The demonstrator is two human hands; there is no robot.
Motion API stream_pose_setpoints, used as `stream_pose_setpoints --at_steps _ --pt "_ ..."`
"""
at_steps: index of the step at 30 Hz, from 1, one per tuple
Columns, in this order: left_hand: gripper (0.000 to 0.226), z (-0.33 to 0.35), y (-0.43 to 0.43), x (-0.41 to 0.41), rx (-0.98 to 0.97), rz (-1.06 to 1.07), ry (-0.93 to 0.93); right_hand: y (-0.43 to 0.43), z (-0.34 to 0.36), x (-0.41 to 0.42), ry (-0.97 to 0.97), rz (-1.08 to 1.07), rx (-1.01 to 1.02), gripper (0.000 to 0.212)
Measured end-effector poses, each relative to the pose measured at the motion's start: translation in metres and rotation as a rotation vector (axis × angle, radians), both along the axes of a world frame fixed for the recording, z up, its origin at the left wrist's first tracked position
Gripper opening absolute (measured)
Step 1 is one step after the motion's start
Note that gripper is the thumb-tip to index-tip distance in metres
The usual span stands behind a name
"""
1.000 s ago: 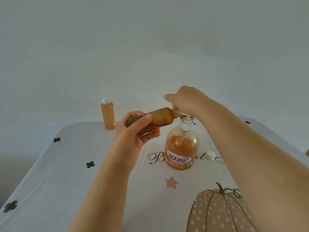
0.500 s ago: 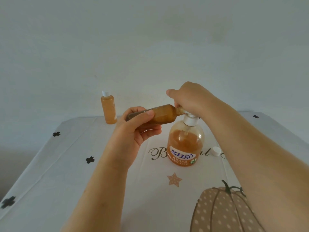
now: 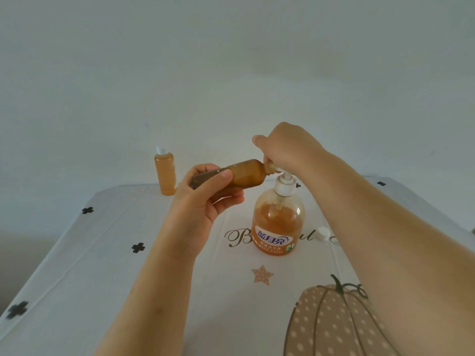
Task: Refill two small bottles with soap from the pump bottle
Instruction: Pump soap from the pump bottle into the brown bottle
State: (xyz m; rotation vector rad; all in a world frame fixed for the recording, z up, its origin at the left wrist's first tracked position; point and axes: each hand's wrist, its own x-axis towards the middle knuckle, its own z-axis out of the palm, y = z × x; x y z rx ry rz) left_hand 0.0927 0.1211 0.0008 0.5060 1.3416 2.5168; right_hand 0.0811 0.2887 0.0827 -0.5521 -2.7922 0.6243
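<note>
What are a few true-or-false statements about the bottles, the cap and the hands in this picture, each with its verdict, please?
1. The left hand holds a small bottle tipped almost on its side. True.
2. The right hand lies flat on the tablecloth. False: it is up on the pump head of the pump bottle, fingers curled.
3. The second small bottle stands upright with a white cap on. True.
4. The loose white cap lies to the left of the pump bottle. False: it lies on the cloth to its right.
5. The pump bottle is empty. False: orange soap shows inside it.
</note>
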Motion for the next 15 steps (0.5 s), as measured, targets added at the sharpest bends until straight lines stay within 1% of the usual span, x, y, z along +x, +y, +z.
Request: stream_pose_setpoints --at_steps 2,7,15 --pt "0.028 0.0013 0.0002 0.0013 0.006 0.0 0.011 0.0 0.0028 0.0016 0.02 0.007 0.025 0.045" --pt "0.024 0.0014 0.0002 0.0035 0.014 -0.01 -0.012 -0.0019 0.0026 0.0047 -0.03 0.025 -0.04 0.049" --pt "0.027 -0.0021 0.0016 0.0004 0.004 -0.032 -0.037 0.0019 -0.0059 -0.0031 -0.045 0.041 -0.051 0.043"
